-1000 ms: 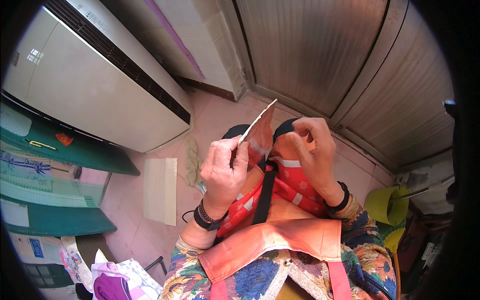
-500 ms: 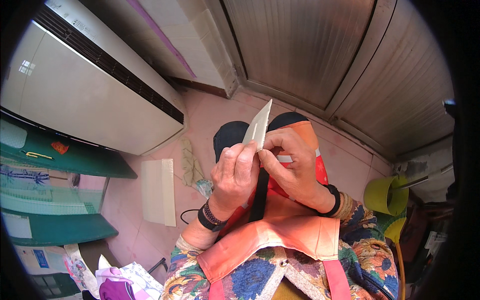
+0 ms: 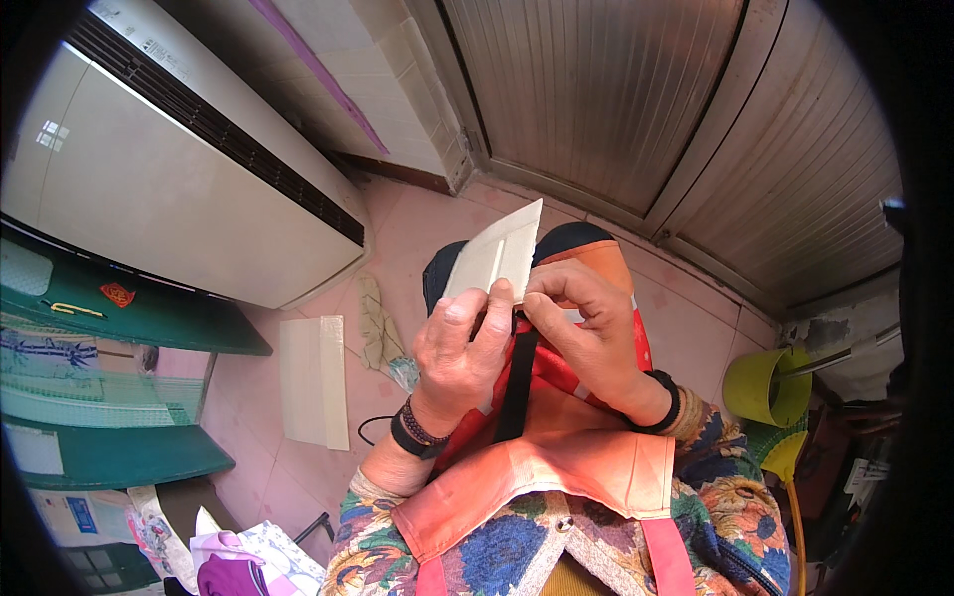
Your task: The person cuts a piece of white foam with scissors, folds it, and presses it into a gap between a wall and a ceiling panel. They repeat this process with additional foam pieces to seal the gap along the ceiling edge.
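Note:
A flat off-white piece of card (image 3: 502, 243) with a thin pale strip along its face stands tilted above my knees. My left hand (image 3: 457, 343) is closed on its lower edge, fingertips pressed to the face. At the lower right corner, my right hand (image 3: 588, 323) pinches the card's edge between thumb and bent forefinger. Beneath both hands lies the orange-red apron (image 3: 547, 462) over my lap, with a black strap (image 3: 515, 392) running down it.
On the pink tiled floor to the left lie a larger cream cardboard sheet (image 3: 310, 382) and a pale glove (image 3: 376, 323). A white air conditioner (image 3: 189, 179) and green shelves (image 3: 139, 318) stand at left. To the right is a yellow-green bucket (image 3: 760, 392); ahead, a metal-framed door (image 3: 596, 89).
The card has turned so that more of its face shows and its left side reaches further left. My left fingers have shifted slightly on it; both hands stay in nearly the same place.

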A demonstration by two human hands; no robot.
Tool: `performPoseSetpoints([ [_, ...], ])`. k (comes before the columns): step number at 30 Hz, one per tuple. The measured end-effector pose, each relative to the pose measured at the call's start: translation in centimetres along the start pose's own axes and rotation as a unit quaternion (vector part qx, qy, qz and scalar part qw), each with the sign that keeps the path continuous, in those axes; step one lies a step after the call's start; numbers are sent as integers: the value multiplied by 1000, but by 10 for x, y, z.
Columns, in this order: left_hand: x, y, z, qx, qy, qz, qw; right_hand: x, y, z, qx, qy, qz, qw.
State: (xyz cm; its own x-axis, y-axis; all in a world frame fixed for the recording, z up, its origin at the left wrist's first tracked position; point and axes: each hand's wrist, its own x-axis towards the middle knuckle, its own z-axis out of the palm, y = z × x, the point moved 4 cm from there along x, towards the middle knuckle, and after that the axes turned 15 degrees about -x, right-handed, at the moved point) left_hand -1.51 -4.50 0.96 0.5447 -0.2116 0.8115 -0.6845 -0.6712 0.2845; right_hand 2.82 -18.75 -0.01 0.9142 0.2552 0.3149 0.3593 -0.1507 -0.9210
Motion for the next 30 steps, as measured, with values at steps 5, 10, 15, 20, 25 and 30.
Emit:
performPoseSetpoints([
  [5, 1, -2, -4, 21, -23, 22, 999, -2, 10, 6, 137, -52, 100, 984],
  [10, -2, -2, -2, 10, -35, 8, 999, -4, 15, 8, 188, -82, 132, 970],
  [15, 1, 0, 4, -29, -15, -22, 999, -2, 18, 11, 227, -52, 139, 963],
  [20, 5, -4, 1, -214, -15, -164, 963, 0, 16, 6, 111, -23, 97, 989],
  [25, 9, 0, -3, -195, -22, -165, 966, -1, 11, 4, 23, -28, 42, 998],
  [30, 10, 2, -2, -164, -47, -150, 974, 0, 7, 3, -63, -8, -10, 998],
])
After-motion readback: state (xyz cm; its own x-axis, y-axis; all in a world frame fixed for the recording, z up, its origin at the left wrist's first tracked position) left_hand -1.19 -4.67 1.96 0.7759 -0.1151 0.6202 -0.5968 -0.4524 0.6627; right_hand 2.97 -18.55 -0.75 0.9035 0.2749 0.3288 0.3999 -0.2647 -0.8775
